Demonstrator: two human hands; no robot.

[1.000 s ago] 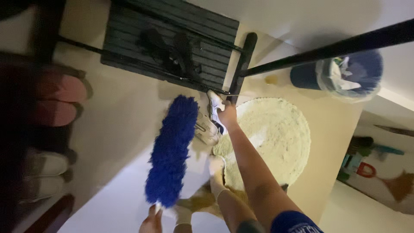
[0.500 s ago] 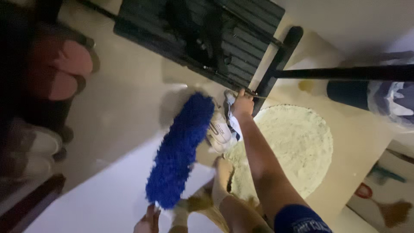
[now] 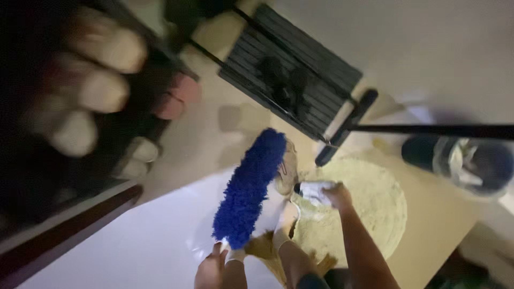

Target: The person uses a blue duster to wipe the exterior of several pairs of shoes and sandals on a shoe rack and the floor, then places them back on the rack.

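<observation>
Left hand (image 3: 210, 270) grips blue duster (image 3: 249, 185); right hand (image 3: 338, 195) holds white shoe (image 3: 313, 191).

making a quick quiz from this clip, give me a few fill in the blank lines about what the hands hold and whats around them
1. The left hand holds a fluffy duster whose colour is ____.
2. The right hand grips a white ____ over the pale round rug.
3. The dark slatted rack holds a pair of shoes whose colour is ____.
4. The bin lined with a plastic bag stands to the ____ of the rug in the picture.

Missing words: blue; shoe; black; right
</observation>
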